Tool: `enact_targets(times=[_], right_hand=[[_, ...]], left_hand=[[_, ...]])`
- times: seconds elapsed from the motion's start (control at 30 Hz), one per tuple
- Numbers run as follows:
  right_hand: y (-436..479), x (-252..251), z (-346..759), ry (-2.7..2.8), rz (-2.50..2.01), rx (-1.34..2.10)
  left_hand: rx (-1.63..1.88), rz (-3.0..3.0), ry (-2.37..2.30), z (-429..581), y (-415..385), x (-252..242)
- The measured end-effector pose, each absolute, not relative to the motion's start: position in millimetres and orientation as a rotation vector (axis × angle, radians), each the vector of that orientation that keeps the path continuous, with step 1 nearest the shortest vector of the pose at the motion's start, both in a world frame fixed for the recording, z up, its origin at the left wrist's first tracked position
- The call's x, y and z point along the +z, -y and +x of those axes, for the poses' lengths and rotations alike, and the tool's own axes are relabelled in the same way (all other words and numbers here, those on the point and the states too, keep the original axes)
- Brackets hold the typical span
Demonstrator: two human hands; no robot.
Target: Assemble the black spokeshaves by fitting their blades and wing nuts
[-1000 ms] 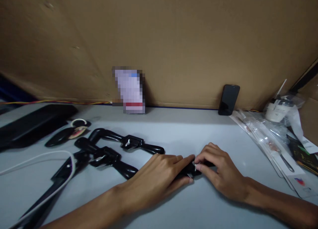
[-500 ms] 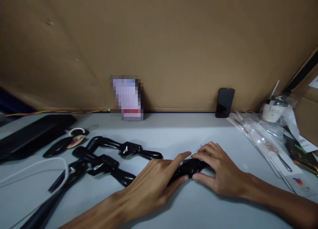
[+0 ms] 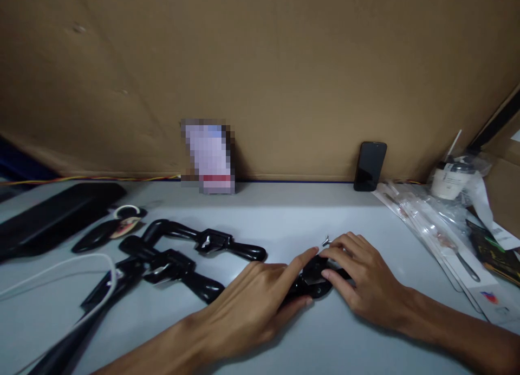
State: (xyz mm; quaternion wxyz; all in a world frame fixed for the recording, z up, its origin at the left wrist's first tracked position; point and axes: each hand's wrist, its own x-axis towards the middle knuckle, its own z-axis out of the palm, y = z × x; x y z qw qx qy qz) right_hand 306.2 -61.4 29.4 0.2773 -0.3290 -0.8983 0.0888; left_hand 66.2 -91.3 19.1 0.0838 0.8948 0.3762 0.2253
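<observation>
A black spokeshave point(image 3: 312, 275) lies low over the table between my two hands. My left hand point(image 3: 260, 293) is closed around its left handle, index finger and thumb stretched along the body. My right hand point(image 3: 361, 275) grips the right side, its thumb and fingertips at the middle, where a greyish flat part shows. The right handle is mostly hidden under that hand. A small silver screw point(image 3: 326, 240) lies on the table just beyond my right fingertips. To the left rest two more black spokeshaves, a farther one point(image 3: 211, 240) and a nearer one point(image 3: 173, 264).
A pixelated phone-like object point(image 3: 209, 158) and a dark phone point(image 3: 370, 166) lean against the cardboard wall point(image 3: 284, 66). Packaged tools point(image 3: 439, 239) and a white cup point(image 3: 450, 182) stand right. At left are a long black case point(image 3: 60, 218), a keyring point(image 3: 127, 212) and a white cable point(image 3: 97, 256).
The spokeshave has turned between my hands, and a greyish flat part now shows at its middle. My right thumb has shifted upward onto it. The silver screw is now plainly visible.
</observation>
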Motion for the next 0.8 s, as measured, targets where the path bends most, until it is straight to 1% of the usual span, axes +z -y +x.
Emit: enact_targets(times=[0.1, 0.17, 0.3, 0.37, 0.5, 0.63, 0.73, 0.8], right_hand=[[50.2, 29.5, 310.1, 2.324, -0.952, 0.173], [46.1, 32.1, 312.4, 2.255, -0.94, 0.19], [53.7, 38.6, 310.7, 2.3, -0.722, 0.414], [60.0, 39.5, 308.2, 2.39, -0.703, 0.467], [61.7, 36.7, 309.0, 2.391, -0.834, 0.361], [59.1, 34.9, 314.0, 2.492, -0.826, 0.239], [62.4, 37.5, 314.1, 2.658, -0.804, 0.073], [66.1, 41.4, 313.1, 2.655, -0.801, -0.019]], left_hand=[[0.652, 2.669, -1.148, 65.7, 91.5, 18.3], [0.658, 2.691, -1.153, 65.7, 91.5, 18.2], [0.68, 2.771, -1.091, 66.9, 92.7, 21.6], [0.696, 2.859, -1.039, 68.3, 94.1, 24.8], [0.743, 2.975, -1.008, 70.9, 94.8, 29.9], [0.939, 2.773, -1.124, 67.4, 88.3, 28.9], [1.125, 2.599, -1.224, 63.1, 82.2, 27.2], [1.192, 2.548, -1.256, 61.7, 79.8, 27.4]])
